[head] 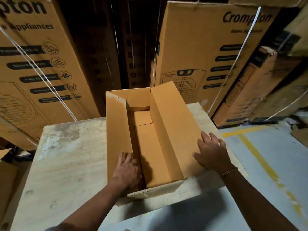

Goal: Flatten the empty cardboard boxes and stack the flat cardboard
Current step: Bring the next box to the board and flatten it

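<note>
Cardboard box (pixel 160 147), open-topped and empty, sits on the pale, stained table (pixel 66 164) at the centre of the head view, its near end overhanging the table's 6 o'clock edge. The left hand (pixel 127 170) reaches inside at the box's 7 o'clock corner, fingers (pixel 128 158) spread flat against the left wall's inner face, gripping nothing. The right hand (pixel 211 154) lies at 4 o'clock on the box's right flap (pixel 175 124), which leans outward; its fingers are spread and pressed on the flap, not closed around it. A bracelet (pixel 229 171) circles that wrist. From 10 to 2 o'clock, tall printed cartons (pixel 200 52) bound with white straps stand behind the table. Grey floor with a yellow line (pixel 260 157) shows at 4 o'clock.
</note>
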